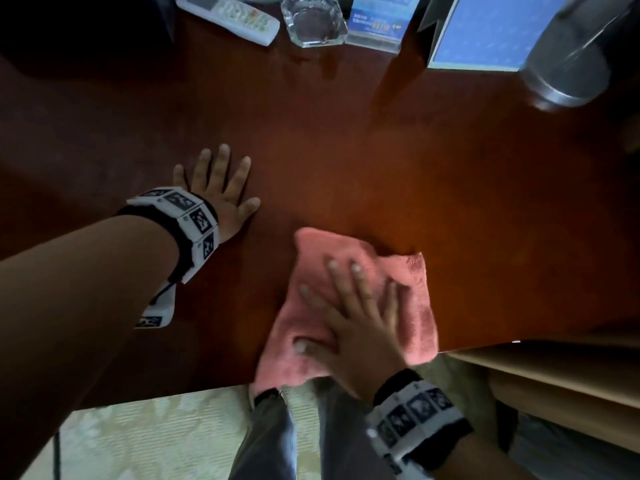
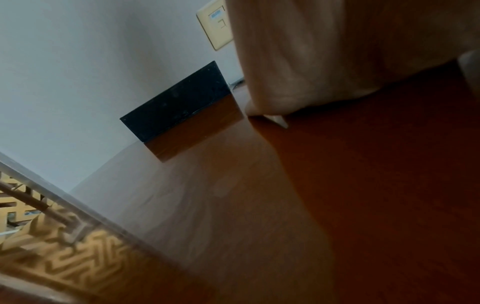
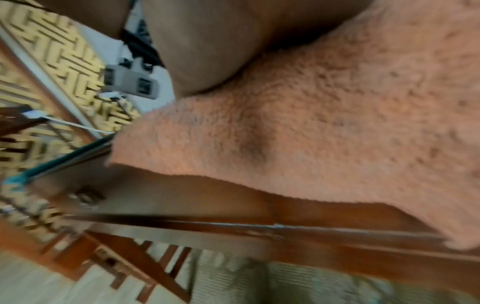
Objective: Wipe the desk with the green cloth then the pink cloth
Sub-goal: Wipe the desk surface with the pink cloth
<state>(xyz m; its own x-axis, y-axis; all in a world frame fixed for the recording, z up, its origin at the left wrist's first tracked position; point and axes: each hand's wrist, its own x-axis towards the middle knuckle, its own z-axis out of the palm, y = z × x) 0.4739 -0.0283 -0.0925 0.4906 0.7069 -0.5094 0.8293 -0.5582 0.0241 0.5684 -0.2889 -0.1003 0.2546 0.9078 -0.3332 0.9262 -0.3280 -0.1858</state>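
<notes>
The pink cloth [image 1: 412,299] lies on the reddish-brown desk [image 1: 381,161] near its front edge, one corner hanging over. My right hand [image 1: 349,306] presses flat on it with straight, spread fingers. In the right wrist view the pink cloth [image 3: 324,127] fills the frame under my palm [image 3: 207,47]. My left hand [image 1: 221,181] rests flat on the bare desk to the cloth's left, fingers spread, holding nothing. In the left wrist view one finger [image 2: 285,61] touches the desk [image 2: 337,205]. No green cloth is in view.
Along the desk's far edge stand a white remote [image 1: 228,15], a glass ashtray [image 1: 313,20], a clear card stand [image 1: 381,22], a blue-faced sign [image 1: 485,29] and a metal cup [image 1: 568,60]. A black box [image 2: 176,102] sits by the wall. A wooden shelf [image 1: 554,382] lies lower right.
</notes>
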